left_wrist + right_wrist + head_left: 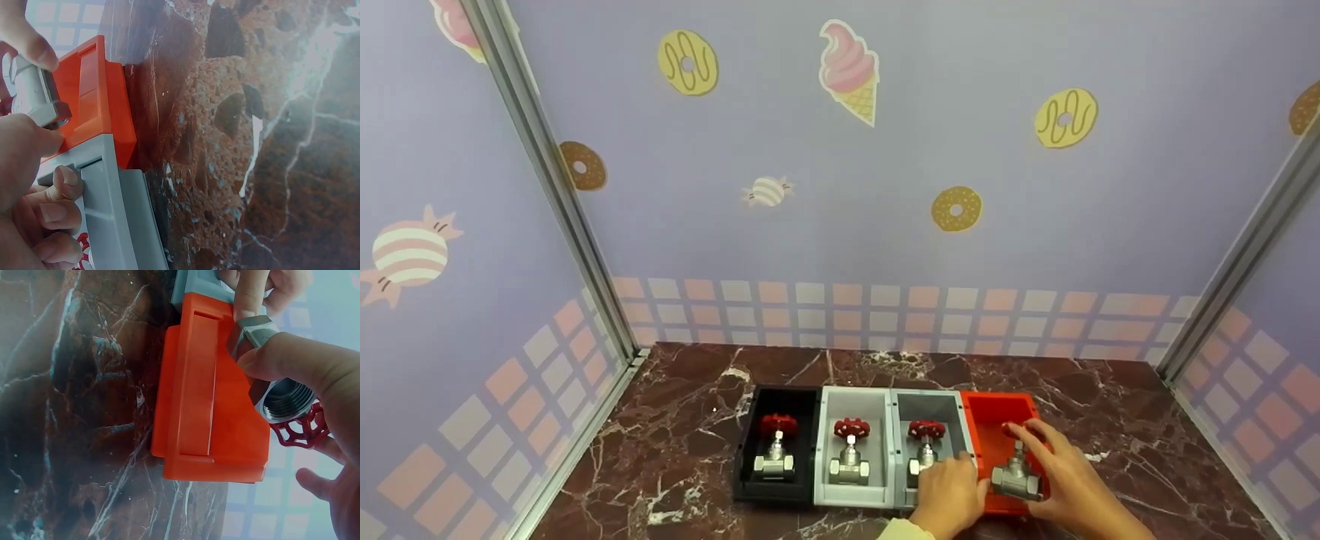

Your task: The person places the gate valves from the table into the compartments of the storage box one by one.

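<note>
My right hand grips a metal gate valve with a red handwheel, tilted over the red bin. In the right wrist view its threaded opening faces the camera, and my right thumb lies across the body. My left hand is at the grey bin, its thumb extended to the valve's near end. The other left fingers are loosely bent over the grey bin and hold nothing. Part of the handwheel is hidden behind my right fingers.
Left of the red bin, joined in a row, are the grey bin, a white bin and a black bin. Each holds one similar red-wheeled valve. The row stands on a dark marbled tabletop, with patterned walls around it.
</note>
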`<state>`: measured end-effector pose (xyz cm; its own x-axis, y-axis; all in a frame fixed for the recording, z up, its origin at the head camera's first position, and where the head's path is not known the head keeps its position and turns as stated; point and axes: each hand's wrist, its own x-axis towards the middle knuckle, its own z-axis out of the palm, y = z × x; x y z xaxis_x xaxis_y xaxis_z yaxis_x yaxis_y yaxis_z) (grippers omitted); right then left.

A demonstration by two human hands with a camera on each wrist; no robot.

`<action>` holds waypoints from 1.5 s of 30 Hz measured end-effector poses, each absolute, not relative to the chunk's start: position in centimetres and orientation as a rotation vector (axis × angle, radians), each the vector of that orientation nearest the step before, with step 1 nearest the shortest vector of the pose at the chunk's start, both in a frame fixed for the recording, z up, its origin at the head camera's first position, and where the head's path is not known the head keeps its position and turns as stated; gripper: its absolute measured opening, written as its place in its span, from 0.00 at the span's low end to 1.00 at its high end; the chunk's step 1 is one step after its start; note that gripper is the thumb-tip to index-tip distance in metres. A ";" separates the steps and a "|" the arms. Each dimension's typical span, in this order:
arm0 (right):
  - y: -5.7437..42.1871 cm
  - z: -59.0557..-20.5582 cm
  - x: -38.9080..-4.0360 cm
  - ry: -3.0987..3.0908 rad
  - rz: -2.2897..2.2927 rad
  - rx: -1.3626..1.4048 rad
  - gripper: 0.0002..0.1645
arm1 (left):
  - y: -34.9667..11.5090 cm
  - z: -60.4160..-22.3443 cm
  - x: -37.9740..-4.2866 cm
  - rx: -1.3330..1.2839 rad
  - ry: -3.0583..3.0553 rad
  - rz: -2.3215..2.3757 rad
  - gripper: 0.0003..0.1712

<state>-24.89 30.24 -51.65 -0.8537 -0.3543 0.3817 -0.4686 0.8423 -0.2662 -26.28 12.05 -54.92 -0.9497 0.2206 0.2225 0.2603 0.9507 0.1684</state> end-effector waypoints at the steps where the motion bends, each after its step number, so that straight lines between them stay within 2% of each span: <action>1: 30.2 -51.6 -25.0 -2.720 0.503 0.611 0.63 | 12.0 -54.9 -26.3 -0.364 -2.901 -0.286 0.22; 19: 30.4 -51.5 -27.8 -2.877 0.427 0.644 0.60 | 11.9 -55.0 -26.8 -0.363 -2.957 -0.317 0.24; 34: 29.4 -52.1 -29.5 -2.980 0.564 0.709 0.55 | 11.8 -55.0 -26.7 -0.381 -2.943 -0.315 0.23; 45: 29.4 -52.8 -29.9 -2.916 0.530 0.778 0.57 | 11.9 -54.8 -26.5 -0.379 -2.976 -0.308 0.22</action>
<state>-29.91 29.40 -52.84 -0.8684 -0.4690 0.1614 -0.4958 0.8116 -0.3090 -26.48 11.93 -54.79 -0.9606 0.2342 0.1496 0.2599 0.9478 0.1847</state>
